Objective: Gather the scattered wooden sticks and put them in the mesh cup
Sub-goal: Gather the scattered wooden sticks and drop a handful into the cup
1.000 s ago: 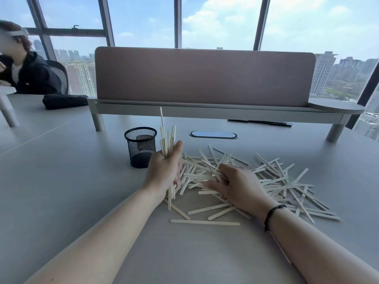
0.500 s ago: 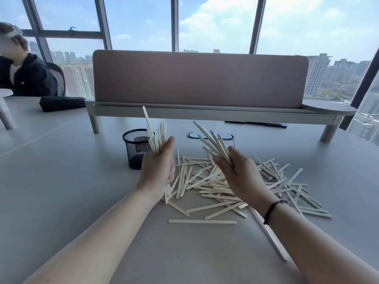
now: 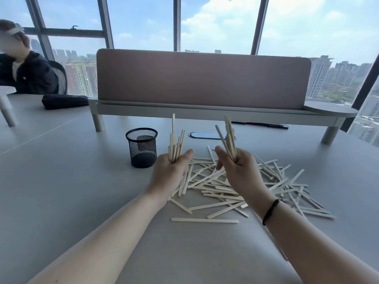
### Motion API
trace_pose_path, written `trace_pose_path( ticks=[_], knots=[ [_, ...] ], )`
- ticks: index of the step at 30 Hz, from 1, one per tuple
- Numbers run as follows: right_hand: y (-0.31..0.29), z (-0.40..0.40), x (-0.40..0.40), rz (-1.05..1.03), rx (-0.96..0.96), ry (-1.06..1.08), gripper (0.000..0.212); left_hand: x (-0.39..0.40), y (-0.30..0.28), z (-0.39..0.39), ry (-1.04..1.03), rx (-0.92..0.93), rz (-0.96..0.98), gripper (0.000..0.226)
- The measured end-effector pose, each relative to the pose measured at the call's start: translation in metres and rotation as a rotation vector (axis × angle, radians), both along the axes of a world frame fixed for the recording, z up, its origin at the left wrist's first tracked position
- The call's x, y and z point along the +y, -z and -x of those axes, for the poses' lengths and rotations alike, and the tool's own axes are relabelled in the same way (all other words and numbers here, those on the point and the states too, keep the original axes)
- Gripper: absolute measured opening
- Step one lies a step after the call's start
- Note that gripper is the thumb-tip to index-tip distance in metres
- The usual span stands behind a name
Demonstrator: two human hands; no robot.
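- Sticks [image 3: 231,189] are still spread in a loose pile at centre frame on the bench [image 3: 61,191], lying flat at crossed angles; one stick [image 3: 205,220] lies apart at the lower edge of the pile.
- A bundle [image 3: 175,147] is gripped by the left hand [image 3: 171,175], its fingers curled round the lower ends, long axes close to upright.
- A second bundle [image 3: 228,138] is gripped by the right hand [image 3: 239,171], leaning slightly towards the upper left; both hands are held above the pile, near each other but apart.
- The cup [image 3: 142,147] stands upright to the upper left of the left hand, its mouth open upward; no sticks can be made out inside, though the mesh hides much of it.
- The left hand is judged much the nearer to the cup, just beside it; the right hand would have to cross over the left to reach it.
- Since the bundles are already near vertical, a drop into the mouth would be expected to need little turning.
- The task is judged to be at an early stage, most sticks remaining on the bench.
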State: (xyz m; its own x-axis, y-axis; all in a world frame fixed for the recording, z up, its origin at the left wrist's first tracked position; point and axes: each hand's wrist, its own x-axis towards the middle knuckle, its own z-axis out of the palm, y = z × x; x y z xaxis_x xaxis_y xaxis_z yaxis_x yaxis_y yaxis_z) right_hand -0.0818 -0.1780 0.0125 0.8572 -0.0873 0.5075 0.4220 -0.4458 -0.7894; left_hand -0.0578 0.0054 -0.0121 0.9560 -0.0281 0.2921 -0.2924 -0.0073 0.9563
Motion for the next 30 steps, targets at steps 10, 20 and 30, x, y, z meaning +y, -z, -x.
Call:
trace_pose_path(
  ticks=[10,20,30],
  knots=[
    [0.001,-0.006,-0.006,-0.335,-0.006,-0.015,0.058,-0.001,0.005,0.003,-0.143,-0.095,-0.082,0.063],
    [0.008,-0.007,-0.009,-0.307,0.037,-0.012,0.049,-0.003,0.002,0.005,-0.194,-0.176,-0.029,0.061],
    [0.004,-0.003,-0.014,-0.541,0.193,-0.128,0.057,-0.001,0.005,0.005,-0.100,-0.118,-0.018,0.070]
  ],
)
